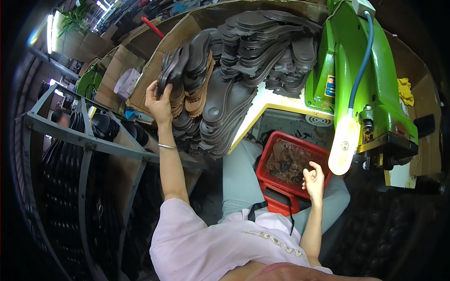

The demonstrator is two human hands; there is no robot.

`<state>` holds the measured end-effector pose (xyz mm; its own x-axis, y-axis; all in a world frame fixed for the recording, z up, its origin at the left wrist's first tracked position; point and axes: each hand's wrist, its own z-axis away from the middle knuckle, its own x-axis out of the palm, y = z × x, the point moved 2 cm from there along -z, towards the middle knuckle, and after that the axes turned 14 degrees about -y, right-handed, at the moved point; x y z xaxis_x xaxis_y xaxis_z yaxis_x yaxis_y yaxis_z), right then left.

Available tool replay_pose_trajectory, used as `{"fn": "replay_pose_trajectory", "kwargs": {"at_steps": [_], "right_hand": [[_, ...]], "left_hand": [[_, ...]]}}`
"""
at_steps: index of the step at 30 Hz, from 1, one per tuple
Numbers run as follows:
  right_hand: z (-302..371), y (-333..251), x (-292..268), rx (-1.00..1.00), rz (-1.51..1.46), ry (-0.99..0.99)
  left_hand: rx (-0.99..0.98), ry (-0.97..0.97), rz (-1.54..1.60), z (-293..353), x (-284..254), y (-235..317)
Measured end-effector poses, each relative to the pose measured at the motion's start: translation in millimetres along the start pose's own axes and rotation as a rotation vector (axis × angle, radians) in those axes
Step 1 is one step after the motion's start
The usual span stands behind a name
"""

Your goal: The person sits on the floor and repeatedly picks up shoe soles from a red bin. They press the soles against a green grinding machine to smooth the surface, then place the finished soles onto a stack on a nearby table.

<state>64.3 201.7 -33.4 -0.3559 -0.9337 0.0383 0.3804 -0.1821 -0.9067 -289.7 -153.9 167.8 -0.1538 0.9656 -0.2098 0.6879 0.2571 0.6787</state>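
Note:
My left hand point(160, 102) is stretched out to the far left, its thumb and fingers closed on the end of a dark shoe sole point(176, 69). That sole stands on edge at the left side of a large heap of dark brown soles point(267, 44). Beside it, a few lighter tan soles point(198, 100) show among the dark ones. My right hand point(314, 180) hovers above the right part of a red plastic basket point(264, 161), fingers loosely bent and apart, with nothing visible in them. Brown and black scraps point(285, 164) lie in the basket, between my knees.
A green machine point(344, 70) with a lit lamp point(344, 146) stands at the right. Cardboard point(157, 58) walls in the heap. A metal rack point(86, 140) holding dark items is close on my left. The white table edge point(248, 122) runs near my lap.

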Motion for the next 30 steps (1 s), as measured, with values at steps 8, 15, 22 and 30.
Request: {"fn": "replay_pose_trajectory", "kwargs": {"at_steps": [8, 15, 22, 30], "right_hand": [[16, 15, 4, -0.058, -0.040, -0.085], [67, -16, 21, -0.534, -0.655, -0.251], [147, 59, -13, -0.091, -0.654, -0.048], [121, 55, 10, -0.184, -0.704, -0.147]], "left_hand": [[0.211, 0.484, 0.024, -7, -26, 130], [-0.410, -0.534, 0.575, 156, 129, 190], [-0.947, -0.976, 0.941, 299, 221, 206], [-0.339, -1.305, 0.519, 257, 268, 206]]}}
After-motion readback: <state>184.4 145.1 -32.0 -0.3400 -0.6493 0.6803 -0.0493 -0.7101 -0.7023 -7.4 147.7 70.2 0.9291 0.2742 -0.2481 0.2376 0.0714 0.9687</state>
